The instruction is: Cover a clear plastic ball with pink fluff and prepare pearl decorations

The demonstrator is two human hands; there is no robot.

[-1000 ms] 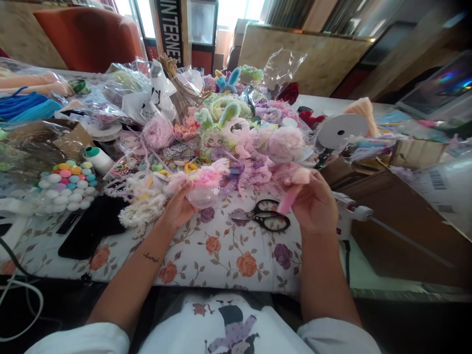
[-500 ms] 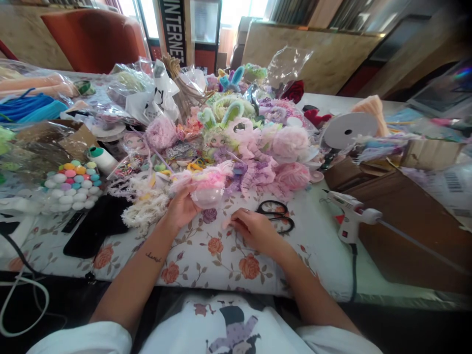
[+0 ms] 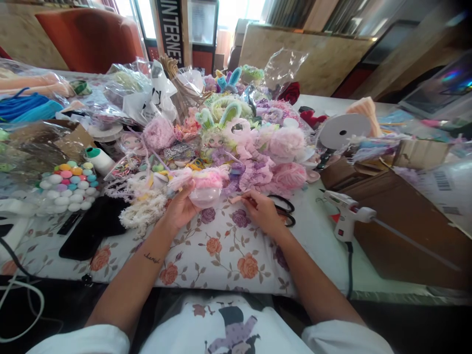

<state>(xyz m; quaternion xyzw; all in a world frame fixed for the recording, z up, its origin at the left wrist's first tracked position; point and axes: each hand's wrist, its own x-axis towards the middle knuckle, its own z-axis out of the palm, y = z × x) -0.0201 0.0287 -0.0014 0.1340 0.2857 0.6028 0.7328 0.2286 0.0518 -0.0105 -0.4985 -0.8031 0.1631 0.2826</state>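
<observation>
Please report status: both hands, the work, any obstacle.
Left hand holding transparent rounded piece with fluffy pink trim. Right hand pinching flat pale-peach strip. Possible obstacle: black-handled scissors, partly hidden beside right hand.

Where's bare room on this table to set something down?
Floral cloth lies bare on your side of the left hand and right hand; so does the pale patch between scissors and glue gun. Crowded: beyond both hands, yarn and ruffled trim; leftward, pompoms and a flat black object.

We reach both forearms (image 3: pixel 132 273) over the near edge of the table (image 3: pixel 228 275), our left hand (image 3: pixel 180 209) curled, thumb up, our right hand (image 3: pixel 262 211) knuckles-up, thumb and fingers pinched together
</observation>
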